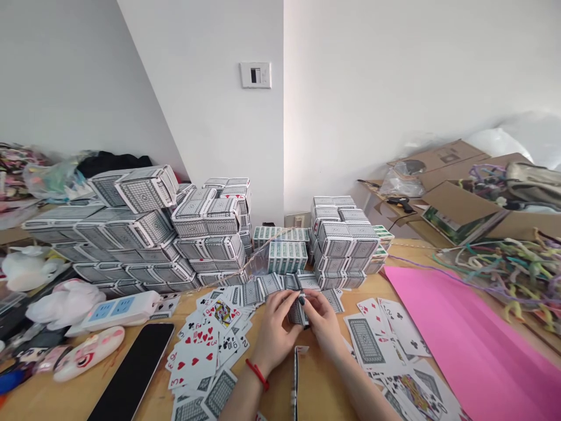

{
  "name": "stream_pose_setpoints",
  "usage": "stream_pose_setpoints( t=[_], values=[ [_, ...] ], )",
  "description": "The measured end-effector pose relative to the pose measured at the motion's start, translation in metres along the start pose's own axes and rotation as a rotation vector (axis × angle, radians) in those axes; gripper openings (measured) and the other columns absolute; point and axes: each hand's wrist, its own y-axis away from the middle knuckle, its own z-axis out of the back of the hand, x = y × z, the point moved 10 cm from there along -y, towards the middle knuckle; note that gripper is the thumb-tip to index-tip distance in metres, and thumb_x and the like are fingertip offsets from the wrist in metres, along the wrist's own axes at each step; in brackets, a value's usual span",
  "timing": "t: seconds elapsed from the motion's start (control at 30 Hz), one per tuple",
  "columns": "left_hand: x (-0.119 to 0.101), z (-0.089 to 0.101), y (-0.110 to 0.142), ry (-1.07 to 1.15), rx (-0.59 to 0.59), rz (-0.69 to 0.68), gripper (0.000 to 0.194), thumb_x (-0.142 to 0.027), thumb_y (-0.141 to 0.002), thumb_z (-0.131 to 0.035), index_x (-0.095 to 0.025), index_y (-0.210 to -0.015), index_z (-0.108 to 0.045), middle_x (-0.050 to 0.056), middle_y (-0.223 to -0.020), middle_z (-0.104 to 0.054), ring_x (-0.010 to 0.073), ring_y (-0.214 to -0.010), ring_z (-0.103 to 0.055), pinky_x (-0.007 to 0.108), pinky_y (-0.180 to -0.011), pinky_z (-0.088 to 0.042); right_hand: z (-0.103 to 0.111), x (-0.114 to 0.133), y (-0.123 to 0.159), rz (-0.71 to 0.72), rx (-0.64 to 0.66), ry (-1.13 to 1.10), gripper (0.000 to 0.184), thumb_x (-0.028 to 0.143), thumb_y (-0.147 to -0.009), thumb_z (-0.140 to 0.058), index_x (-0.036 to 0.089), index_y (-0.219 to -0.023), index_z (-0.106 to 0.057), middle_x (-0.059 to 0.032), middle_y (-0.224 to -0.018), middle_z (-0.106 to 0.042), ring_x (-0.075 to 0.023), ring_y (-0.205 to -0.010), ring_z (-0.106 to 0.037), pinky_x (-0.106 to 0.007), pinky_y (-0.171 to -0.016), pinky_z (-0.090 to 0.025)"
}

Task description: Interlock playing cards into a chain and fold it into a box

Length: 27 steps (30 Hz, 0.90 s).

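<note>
My left hand (pixel 278 321) and my right hand (pixel 322 318) meet at the middle of the table, fingers closed around a grey-backed playing card piece (pixel 298 316). Its far side is partly covered by my fingers, so I cannot tell how it is folded. Just behind my fingertips lies a row of grey card pieces (pixel 268 285). To the left of my left wrist, loose playing cards (pixel 195 356) are spread, some face up. More loose cards (pixel 372 345) lie beside my right forearm. A narrow strip-like thing (pixel 295 380) stands between my forearms.
Stacked card blocks rise at the left (pixel 140 234) and right (pixel 344 240), with green-and-white boxes (pixel 287 254) between them. A black phone (pixel 134 374), a white power strip (pixel 123 310) and a pink sheet (pixel 473 339) flank the cards. Cardboard boxes (pixel 464 204) stand at the right.
</note>
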Motion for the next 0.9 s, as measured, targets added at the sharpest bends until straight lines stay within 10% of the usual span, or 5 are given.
stream_pose_setpoints(
  t=[0.9],
  values=[
    [0.002,-0.008,0.003,0.124,0.037,-0.010,0.067,-0.001,-0.062,-0.055,-0.027,-0.123,-0.044,0.003,-0.125,-0.049,0.0217,-0.116,-0.043,0.043,-0.098,-0.038,-0.020,-0.009,0.009,-0.138,0.217,-0.217,0.035,0.038,-0.068,-0.067,0.025,-0.094,-0.047,0.0017,-0.077,-0.059,-0.0125,-0.065,-0.053,-0.021,-0.058,-0.039]
  ],
)
